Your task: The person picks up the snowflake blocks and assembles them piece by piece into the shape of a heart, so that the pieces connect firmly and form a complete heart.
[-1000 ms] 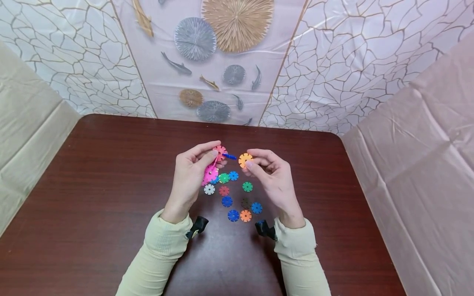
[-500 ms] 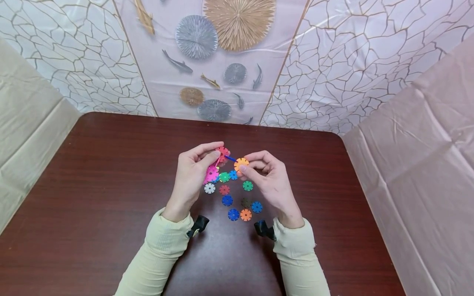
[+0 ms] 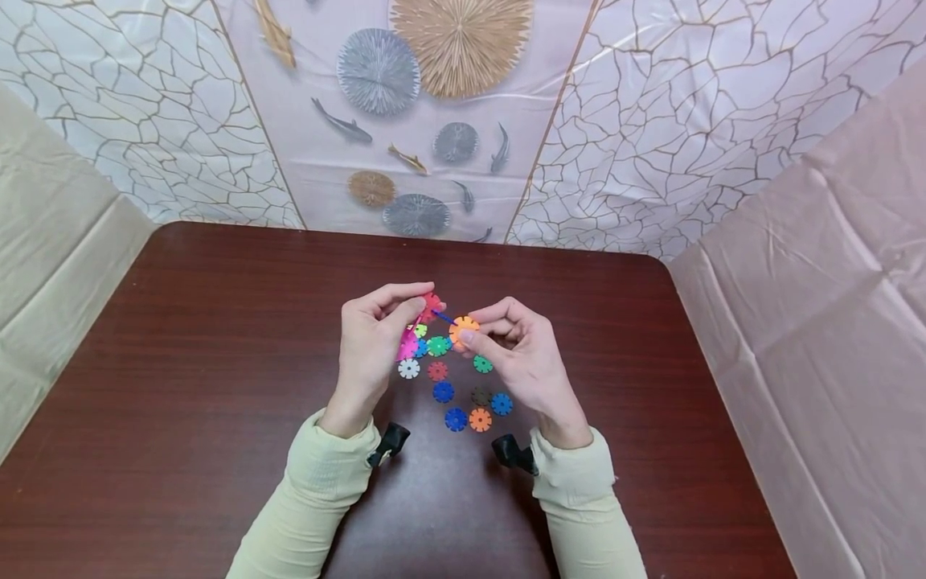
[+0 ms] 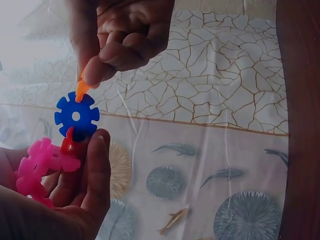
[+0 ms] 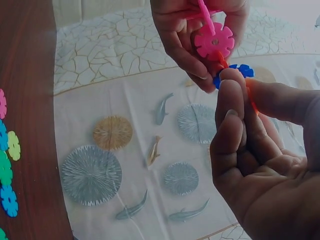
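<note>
My left hand (image 3: 365,342) pinches a red interlocking disc (image 3: 432,304) between thumb and fingers, above the table. Pink notched discs (image 4: 37,162) are joined to the red one. A blue disc (image 4: 63,116) stands out from the red disc's edge, seen face-on in the left wrist view and almost edge-on from the head. Between thumb and forefinger, my right hand (image 3: 524,354) pinches an orange disc (image 3: 463,326). In the left wrist view, the orange disc's edge sits at the blue disc's upper slot. Fingers hide most of the orange disc in the right wrist view.
Loose notched discs lie on the dark wooden table (image 3: 217,362) below the hands, among them white (image 3: 408,369), green (image 3: 438,346), red (image 3: 437,371), blue (image 3: 444,392) and orange (image 3: 481,420). Patterned sheeting (image 3: 651,145) walls the table's back; plain fabric hangs at both sides.
My right hand has moved left and slightly down, bringing the orange disc from apart to the blue disc's edge. The left hand keeps its pinch on the red disc, nearly in place.
</note>
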Action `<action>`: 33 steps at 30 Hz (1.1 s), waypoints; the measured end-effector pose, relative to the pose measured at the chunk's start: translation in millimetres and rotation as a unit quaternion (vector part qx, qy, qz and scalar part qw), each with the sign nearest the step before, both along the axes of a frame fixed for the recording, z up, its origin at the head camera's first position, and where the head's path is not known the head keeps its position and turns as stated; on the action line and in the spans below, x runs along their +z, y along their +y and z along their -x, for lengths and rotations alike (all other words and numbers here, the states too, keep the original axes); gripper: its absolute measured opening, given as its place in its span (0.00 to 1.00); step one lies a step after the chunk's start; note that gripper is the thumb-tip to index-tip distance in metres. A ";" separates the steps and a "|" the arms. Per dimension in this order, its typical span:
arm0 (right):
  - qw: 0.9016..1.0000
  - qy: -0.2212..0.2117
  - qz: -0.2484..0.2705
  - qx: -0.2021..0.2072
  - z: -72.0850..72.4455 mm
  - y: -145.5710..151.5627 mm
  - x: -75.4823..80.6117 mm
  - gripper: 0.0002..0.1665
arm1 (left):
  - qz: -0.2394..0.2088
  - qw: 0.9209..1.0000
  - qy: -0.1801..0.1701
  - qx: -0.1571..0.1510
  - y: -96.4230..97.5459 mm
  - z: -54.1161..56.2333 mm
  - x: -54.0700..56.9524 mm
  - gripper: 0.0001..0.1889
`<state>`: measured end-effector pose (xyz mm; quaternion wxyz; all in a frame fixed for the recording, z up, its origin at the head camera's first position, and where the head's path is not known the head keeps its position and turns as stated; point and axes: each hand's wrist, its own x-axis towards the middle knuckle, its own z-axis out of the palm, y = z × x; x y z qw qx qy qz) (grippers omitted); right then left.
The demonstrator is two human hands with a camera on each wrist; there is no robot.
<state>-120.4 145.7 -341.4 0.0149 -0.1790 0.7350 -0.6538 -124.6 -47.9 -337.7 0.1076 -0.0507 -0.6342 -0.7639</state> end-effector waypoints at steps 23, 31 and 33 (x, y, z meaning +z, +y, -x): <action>0.986 0.030 0.154 -0.063 -2.8 -4.9 3.5 0.15 | -0.068 0.992 0.010 -0.104 -10.6 -0.1 10.1 0.21; 0.982 0.067 0.146 -0.097 0.9 3.1 5.9 0.15 | -0.037 0.996 -0.020 -0.084 -9.6 0.5 8.5 0.18; 0.984 0.071 0.141 -0.087 1.0 4.8 6.7 0.15 | -0.036 0.996 -0.021 -0.078 -10.1 0.6 8.1 0.18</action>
